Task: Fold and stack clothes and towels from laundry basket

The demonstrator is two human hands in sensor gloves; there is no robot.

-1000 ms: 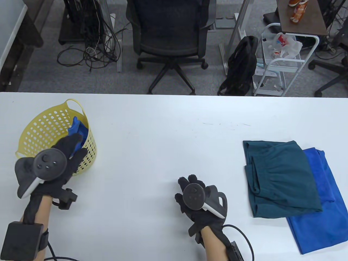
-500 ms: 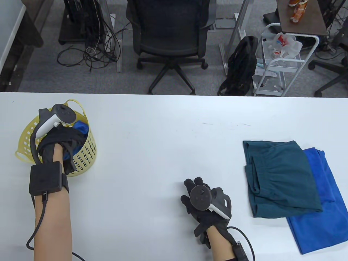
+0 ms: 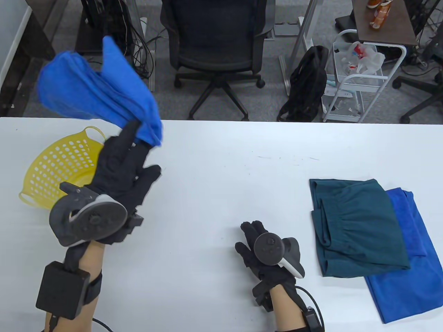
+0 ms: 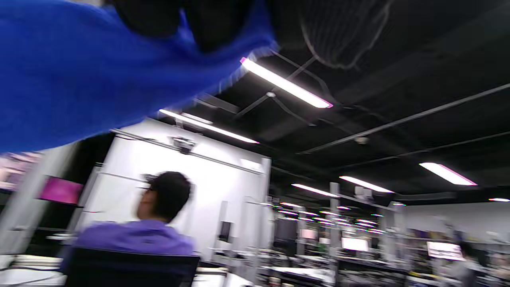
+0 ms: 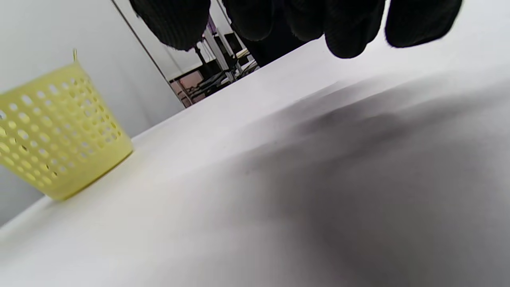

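My left hand (image 3: 126, 160) is raised over the table's left side and grips a bunched corner of a bright blue towel (image 3: 97, 86), which billows up and to the left above the yellow perforated basket (image 3: 59, 169). The same blue towel (image 4: 79, 71) fills the top left of the left wrist view. No cloth shows inside the basket. My right hand (image 3: 254, 242) hovers low over the white table (image 3: 214, 180) near the front middle, fingers relaxed and holding nothing. Its fingertips (image 5: 346, 28) hang in at the top of the right wrist view, with the basket (image 5: 59, 131) at left.
A folded teal garment (image 3: 356, 224) lies on a folded blue towel (image 3: 412, 276) at the table's right front. Beyond the far edge stand an office chair (image 3: 218, 52), a black bag (image 3: 308, 83) and a white cart (image 3: 360, 76). A person (image 4: 159, 223) sits in the background.
My left hand reached into the basket, then lifted out the blue towel and swung it up high. The right hand drifted slightly right and toward me.
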